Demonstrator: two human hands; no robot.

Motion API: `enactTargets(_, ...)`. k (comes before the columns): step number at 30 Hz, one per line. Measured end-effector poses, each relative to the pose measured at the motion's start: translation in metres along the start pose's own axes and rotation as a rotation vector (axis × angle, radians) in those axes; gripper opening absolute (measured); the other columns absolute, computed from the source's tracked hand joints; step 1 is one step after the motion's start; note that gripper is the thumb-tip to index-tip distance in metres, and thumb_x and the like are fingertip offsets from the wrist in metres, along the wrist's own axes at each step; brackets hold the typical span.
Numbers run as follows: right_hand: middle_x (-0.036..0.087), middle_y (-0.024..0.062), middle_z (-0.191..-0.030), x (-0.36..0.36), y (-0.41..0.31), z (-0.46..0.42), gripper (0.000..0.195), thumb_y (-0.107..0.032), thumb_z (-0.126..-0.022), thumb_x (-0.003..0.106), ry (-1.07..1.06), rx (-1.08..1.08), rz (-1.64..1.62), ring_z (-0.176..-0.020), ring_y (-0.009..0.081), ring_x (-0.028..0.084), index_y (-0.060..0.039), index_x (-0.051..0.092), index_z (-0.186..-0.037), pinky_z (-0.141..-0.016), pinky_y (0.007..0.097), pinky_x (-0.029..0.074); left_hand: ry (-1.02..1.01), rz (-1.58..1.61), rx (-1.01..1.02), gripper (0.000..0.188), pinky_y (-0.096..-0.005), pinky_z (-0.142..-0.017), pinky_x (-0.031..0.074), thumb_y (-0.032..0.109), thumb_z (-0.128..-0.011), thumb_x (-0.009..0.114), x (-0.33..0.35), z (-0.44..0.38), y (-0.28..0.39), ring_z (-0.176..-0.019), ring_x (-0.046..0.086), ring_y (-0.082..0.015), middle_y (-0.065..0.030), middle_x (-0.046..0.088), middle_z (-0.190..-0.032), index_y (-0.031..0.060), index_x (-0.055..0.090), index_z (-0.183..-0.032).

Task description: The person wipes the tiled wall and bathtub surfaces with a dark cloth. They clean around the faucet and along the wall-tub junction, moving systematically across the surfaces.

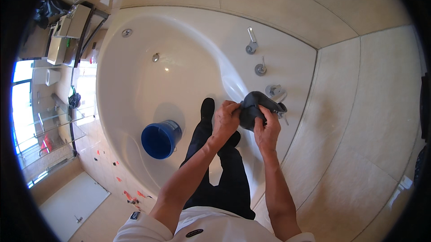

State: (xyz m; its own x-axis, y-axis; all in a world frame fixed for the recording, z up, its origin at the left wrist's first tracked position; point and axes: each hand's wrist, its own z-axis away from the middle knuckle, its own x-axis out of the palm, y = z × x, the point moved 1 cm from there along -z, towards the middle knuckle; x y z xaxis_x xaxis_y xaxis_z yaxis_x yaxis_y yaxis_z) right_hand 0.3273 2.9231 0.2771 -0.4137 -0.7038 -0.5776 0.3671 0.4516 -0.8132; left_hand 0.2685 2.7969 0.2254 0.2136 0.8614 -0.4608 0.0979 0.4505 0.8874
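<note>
A dark grey cloth (251, 112) hangs between my two hands over the tub's right-hand ledge, bunched and folded at its top. My left hand (227, 119) pinches its left edge. On the other side, my right hand (267, 128) grips the cloth with the thumb and fingers. Just beyond the cloth, a chrome tap fitting (275, 90) is mounted on the ledge, and the cloth hides part of the fittings there. I stand inside a white bathtub (188, 73) in black shoes and trousers.
A blue bucket (161, 140) stands in the tub left of my legs. Two chrome tap fittings, one with a long lever (251, 41) and one shorter (260, 69), rise from the ledge. Boxes (79, 21) sit on a shelf at upper left. Red and black scraps (131, 196) litter the floor.
</note>
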Motion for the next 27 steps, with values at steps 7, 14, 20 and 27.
enactTargets(7, 0.06, 0.012, -0.085, -0.032, 0.017, -0.051, 0.029, -0.007, -0.08, 0.063, 0.03, 0.15, 0.183, -0.077, 0.0237, 0.062, -0.0072, 0.07, -0.109, -0.073, 0.0331, 0.049, -0.257, 0.067, -0.059, 0.021, -0.0394, -0.079, 0.053, -0.002, -0.079, 0.06, 0.024, -0.047, 0.02, -0.089, 0.065, -0.0363, -0.0168, 0.068, -0.092, 0.0038, 0.073, -0.094)
enactTargets(14, 0.06, 0.0199, -0.088, -0.046, 0.05, -0.11, 0.021, -0.015, -0.074, 0.067, -0.142, 0.139, 0.508, -0.083, 0.0375, 0.061, -0.0076, 0.074, -0.092, -0.076, 0.0423, 0.05, -0.475, 0.083, -0.091, 0.02, -0.0433, -0.077, 0.052, 0.002, -0.081, 0.058, 0.047, -0.054, 0.014, -0.084, 0.065, -0.0384, -0.019, 0.067, -0.088, 0.0057, 0.074, -0.093)
enactTargets(20, 0.064, 0.0213, -0.089, -0.043, 0.062, -0.137, 0.02, -0.015, -0.072, 0.067, -0.315, 0.261, 0.573, -0.085, 0.0365, 0.064, -0.0052, 0.075, -0.088, -0.078, 0.0411, 0.051, -0.489, 0.124, -0.166, 0.018, -0.0441, -0.076, 0.053, 0.006, -0.081, 0.059, 0.051, -0.05, 0.006, -0.083, 0.065, -0.0387, -0.0189, 0.067, -0.087, 0.0058, 0.073, -0.093)
enactTargets(27, 0.069, 0.0198, -0.075, -0.036, 0.093, -0.162, 0.024, -0.015, -0.073, 0.065, -0.44, 0.454, 0.366, -0.075, 0.0329, 0.069, -0.0009, 0.073, -0.09, -0.072, 0.0368, 0.053, -0.561, 0.043, -0.162, 0.02, -0.0443, -0.077, 0.053, 0.005, -0.08, 0.059, 0.08, -0.066, 0.003, -0.084, 0.065, -0.0386, -0.0188, 0.067, -0.089, 0.0061, 0.073, -0.094)
